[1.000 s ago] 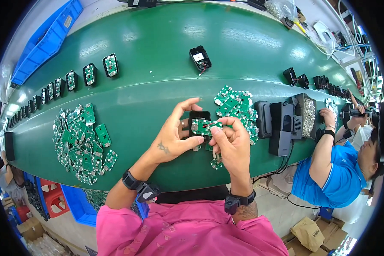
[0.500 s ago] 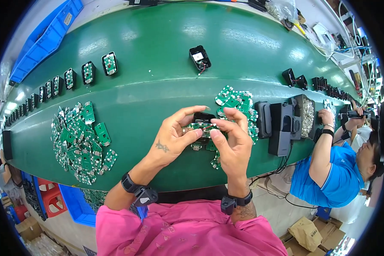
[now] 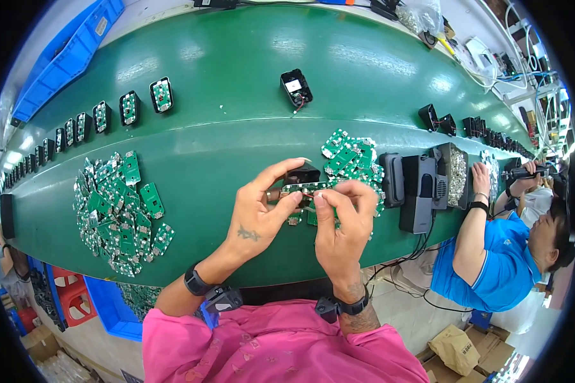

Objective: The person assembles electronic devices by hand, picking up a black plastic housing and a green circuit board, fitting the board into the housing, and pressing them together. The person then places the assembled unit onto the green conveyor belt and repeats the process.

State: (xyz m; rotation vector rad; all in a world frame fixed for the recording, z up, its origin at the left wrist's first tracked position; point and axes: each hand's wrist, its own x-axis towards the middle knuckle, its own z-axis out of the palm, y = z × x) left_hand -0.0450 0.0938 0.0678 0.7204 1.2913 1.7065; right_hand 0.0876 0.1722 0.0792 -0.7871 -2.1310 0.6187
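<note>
My left hand (image 3: 255,214) is closed around a small black plastic case (image 3: 302,173), held tilted above the table. A green circuit board (image 3: 303,187) lies along the case's near edge, with my left thumb against it. At the right end of the board, the fingertips of my right hand (image 3: 344,220) are pinched together; a bit of red wire seems to show there, but what they grip is too small to make out. Just behind and beside my right hand spreads a pile of green circuit boards (image 3: 354,159).
A larger board pile (image 3: 121,210) lies at left. Black cases with boards (image 3: 162,96) line the far left; an open case with wires (image 3: 296,89) stands mid-table. Black and grey devices (image 3: 418,191) and a box of small metal parts (image 3: 455,172) stand right, beside a co-worker in blue (image 3: 492,262).
My right hand has drawn its fingers together into a pinch at the board's right end; they were more spread before. My left hand keeps its hold on the case.
</note>
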